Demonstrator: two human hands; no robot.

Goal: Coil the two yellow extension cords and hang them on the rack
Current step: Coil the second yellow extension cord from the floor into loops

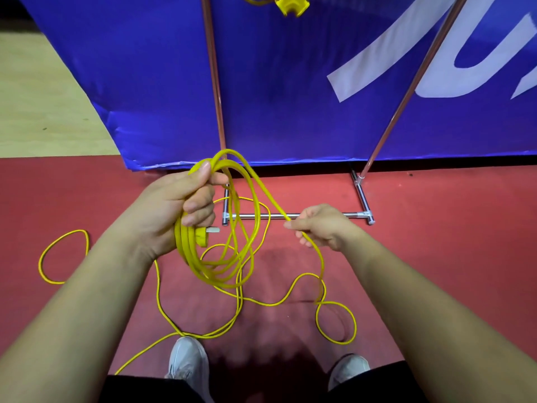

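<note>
My left hand (186, 199) grips a bundle of several loops of a yellow extension cord (232, 257); its yellow plug (203, 235) with metal prongs sticks out just below my fingers. My right hand (322, 226) pinches a strand of the same cord that runs up to the bundle. The loose length trails over the red floor in curls, with a loop at the left (62, 257) and another at the right (337, 324). A yellow socket block (290, 5) of another cord hangs at the top edge. The metal rack's base bar (290, 216) lies on the floor behind my hands.
A blue banner (290, 82) with white lettering stands behind the rack's two upright poles (213, 74). My grey shoes (189, 365) stand on the red floor near the cord. Pale wooden flooring (37, 106) shows at the upper left.
</note>
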